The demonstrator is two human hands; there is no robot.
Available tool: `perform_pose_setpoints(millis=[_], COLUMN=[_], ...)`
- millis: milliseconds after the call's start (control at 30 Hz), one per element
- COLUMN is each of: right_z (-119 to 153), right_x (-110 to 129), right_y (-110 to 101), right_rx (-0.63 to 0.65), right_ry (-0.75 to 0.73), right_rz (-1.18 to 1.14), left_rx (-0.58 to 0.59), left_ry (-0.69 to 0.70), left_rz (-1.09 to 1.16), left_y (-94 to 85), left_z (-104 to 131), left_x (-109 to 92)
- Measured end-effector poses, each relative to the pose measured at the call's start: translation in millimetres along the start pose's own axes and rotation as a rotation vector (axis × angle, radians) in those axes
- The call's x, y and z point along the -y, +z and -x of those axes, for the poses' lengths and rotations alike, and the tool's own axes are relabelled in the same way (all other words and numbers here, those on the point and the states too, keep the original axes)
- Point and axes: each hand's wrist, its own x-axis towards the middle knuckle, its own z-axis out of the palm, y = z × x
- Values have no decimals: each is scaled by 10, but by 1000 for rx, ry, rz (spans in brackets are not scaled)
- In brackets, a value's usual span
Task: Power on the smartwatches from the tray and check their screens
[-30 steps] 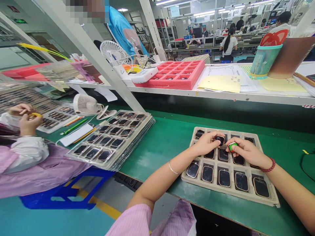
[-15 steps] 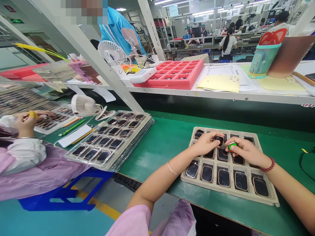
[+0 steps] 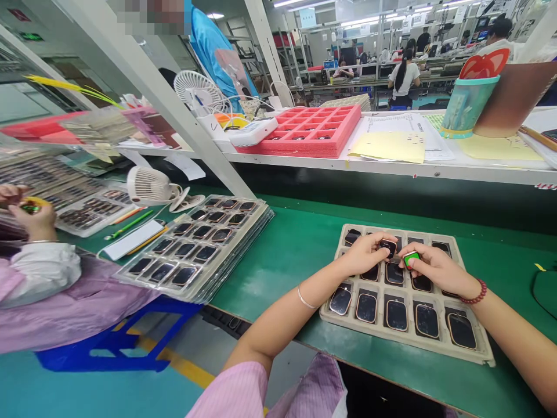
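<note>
Over the back part of a beige tray (image 3: 472, 347), my left hand (image 3: 369, 253) is closed on a dark-faced smartwatch body (image 3: 387, 248), its thumb across the face. Just to the right, my right hand (image 3: 439, 268) grips a second smartwatch body with a lit green screen (image 3: 411, 259), a bit of red showing at its lower edge. The two pieces are close together; fingertips hide parts of both. Beneath my hands, the tray's pockets hold several dark watch faces, such as the front one (image 3: 396, 314). My wrists and fingers cover some of the pockets.
Left of me stands a stack of clear trays (image 3: 195, 238) with watch faces, beside a small white fan (image 3: 150, 187). A co-worker's hand (image 3: 37, 217) is at the far left. A shelf edge (image 3: 383, 168) crosses behind, carrying a red foam tray (image 3: 343, 139) and a teal cup (image 3: 467, 107).
My hands and the two watch bodies hold nearly the same position. At the left, the co-worker's hands have drawn back from the white tray, and a green-lit piece now shows there.
</note>
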Motion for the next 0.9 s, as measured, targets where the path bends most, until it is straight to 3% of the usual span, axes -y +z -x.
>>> perform_pose_setpoints(millis=[900], right_z=[2], right_x=[-6], right_y=[-2], right_rx=[3], right_ry=[15], right_rz=[26], left_rx=[1], left_ry=[-15], left_rz=[35], left_y=[5], left_z=[-7], left_x=[-12])
